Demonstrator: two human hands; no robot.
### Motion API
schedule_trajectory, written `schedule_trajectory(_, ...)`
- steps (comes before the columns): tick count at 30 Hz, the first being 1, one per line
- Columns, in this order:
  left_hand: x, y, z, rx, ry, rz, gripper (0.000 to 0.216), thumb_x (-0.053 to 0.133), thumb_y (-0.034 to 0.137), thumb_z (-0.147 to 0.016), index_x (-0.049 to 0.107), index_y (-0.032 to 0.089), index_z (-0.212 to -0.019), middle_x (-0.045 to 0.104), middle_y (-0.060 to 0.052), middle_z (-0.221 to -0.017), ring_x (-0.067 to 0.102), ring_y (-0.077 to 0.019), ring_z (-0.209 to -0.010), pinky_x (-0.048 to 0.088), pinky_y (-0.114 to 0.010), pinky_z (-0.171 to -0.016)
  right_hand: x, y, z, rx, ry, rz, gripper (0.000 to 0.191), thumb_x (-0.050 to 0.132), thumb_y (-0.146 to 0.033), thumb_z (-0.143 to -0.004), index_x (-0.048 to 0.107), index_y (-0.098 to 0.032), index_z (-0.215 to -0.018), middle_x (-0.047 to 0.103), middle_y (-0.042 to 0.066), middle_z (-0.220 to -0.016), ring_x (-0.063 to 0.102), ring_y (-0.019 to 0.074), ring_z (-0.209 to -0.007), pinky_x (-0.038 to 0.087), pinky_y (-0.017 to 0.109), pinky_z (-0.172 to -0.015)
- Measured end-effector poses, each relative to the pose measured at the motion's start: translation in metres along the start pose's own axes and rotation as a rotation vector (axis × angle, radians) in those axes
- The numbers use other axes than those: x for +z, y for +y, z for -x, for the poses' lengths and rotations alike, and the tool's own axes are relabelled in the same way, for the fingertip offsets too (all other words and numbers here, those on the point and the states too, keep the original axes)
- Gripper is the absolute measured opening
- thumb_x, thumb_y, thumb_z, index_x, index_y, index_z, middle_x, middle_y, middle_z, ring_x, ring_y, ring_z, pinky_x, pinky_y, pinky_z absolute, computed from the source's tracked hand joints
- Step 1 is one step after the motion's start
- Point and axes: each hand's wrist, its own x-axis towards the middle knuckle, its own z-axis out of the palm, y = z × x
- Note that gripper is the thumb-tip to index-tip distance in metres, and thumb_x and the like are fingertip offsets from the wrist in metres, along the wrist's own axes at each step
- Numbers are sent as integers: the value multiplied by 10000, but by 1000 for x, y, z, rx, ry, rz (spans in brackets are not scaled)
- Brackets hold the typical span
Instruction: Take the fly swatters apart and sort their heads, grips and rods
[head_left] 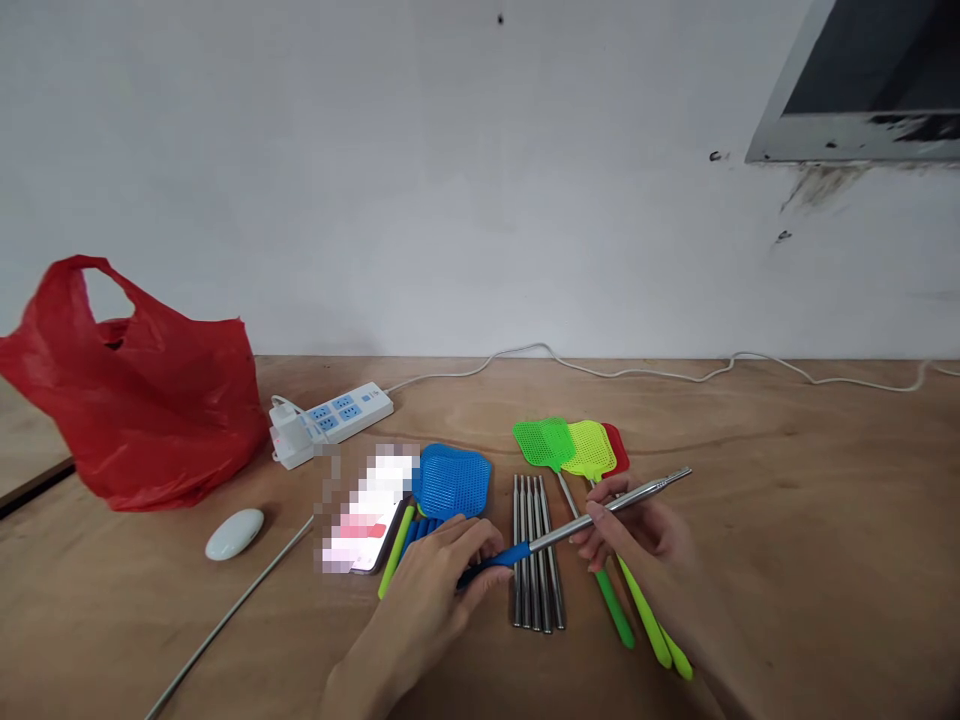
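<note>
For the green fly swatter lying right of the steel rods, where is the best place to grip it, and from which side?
Probably the green fly swatter's handle end, taken from above on the near side. That plastic grip is thicker than the thin metal shaft and lies flat, pointing toward the person. The mesh head overlaps the yellow swatter, and the right hand covers the middle.

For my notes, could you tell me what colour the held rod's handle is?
Blue handle, clearest in the head view.

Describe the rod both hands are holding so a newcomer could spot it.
On the wooden table, just right of centre, the left hand and right hand hold a telescopic metal rod slanting above a row of bare steel rods. Unlike those, it has a blue handle and is lifted.
</note>
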Motion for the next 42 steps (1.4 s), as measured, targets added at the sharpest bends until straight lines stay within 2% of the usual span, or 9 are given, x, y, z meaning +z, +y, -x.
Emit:
schedule_trajectory(3, 0, -2, 0, 10, 18, -7, 45, 588, 244, -966, 583, 220, -928, 653, -11, -911, 608, -192, -843, 418, -261, -687, 1, -3, -1, 21, 33, -3, 463, 852, -541, -652, 597, -185, -803, 695, 19, -595, 639, 146, -502, 544, 238, -468)
schedule_trajectory(7, -1, -5, -1, 10, 35, -15, 52, 581, 263, -967, 595, 219, -945, 657, -18, -922, 610, -197, -845, 431, -272, -699, 1, -9, 0, 42, 3, -18, 442, 864, -513, -646, 609, -184, -794, 705, 24, -611, 641, 146, -516, 538, 236, -481)
schedule_trajectory(12, -2, -5, 0, 3, 29, -3, 61, 580, 264, -971, 605, 214, -948, 656, -22, -931, 608, -203, -862, 441, -288, -729, 0, -11, 2, 30, -24, -32, 413, 848, -508, -682, 639, -182, -826, 714, 37, -630, 652, 159, -538, 539, 244, -499)
schedule_trajectory(19, -4, -6, 2, -2, 26, -4, 62, 590, 269, -967, 590, 212, -944, 638, -12, -888, 582, -184, -786, 419, -272, -669, 3, -10, 3, 4, -40, -129, 480, 668, -653, -805, 636, -178, -751, 708, 66, -644, 670, 172, -567, 540, 245, -511)
schedule_trajectory(24, -3, -2, 1, -31, 15, 15, 44, 602, 258, -960, 591, 218, -947, 647, -7, -900, 595, -183, -799, 424, -271, -679, 5, -8, 6, -95, 42, -45, 368, 714, -562, -821, 619, -218, -910, 706, 20, -673, 662, 167, -567, 535, 248, -503)
schedule_trajectory(32, 11, 0, -3, -12, 61, 13, 112, 694, 250, -909, 592, 215, -880, 670, 6, -877, 597, -198, -845, 431, -309, -771, -1, -5, 9, -150, 36, 73, 262, 774, -470, -791, 706, -227, -864, 681, 14, -693, 635, 159, -599, 528, 235, -511)
schedule_trajectory(35, 12, 0, -4, -21, 37, 41, 131, 718, 287, -894, 606, 220, -896, 677, 13, -878, 606, -197, -859, 440, -315, -797, -4, -2, 12, -197, 16, 148, 224, 750, -452, -819, 734, -238, -885, 687, 24, -757, 635, 162, -631, 524, 233, -524)
schedule_trajectory(40, -4, -10, 3, -26, -5, 68, 259, 760, 369, -837, 626, 239, -1017, 690, -30, -1057, 615, -243, -1005, 461, -363, -882, -10, 0, 16, -309, -12, 276, 195, 678, -427, -887, 735, -242, -914, 677, 37, -835, 646, 181, -711, 545, 271, -662)
schedule_trajectory(42, -14, -16, 6, -31, -21, 49, 241, 745, 345, -841, 632, 234, -1023, 686, -34, -1046, 618, -235, -976, 467, -350, -853, -12, 0, 18, -325, -28, 297, 200, 648, -423, -909, 728, -240, -922, 673, 41, -839, 644, 185, -708, 544, 274, -656)
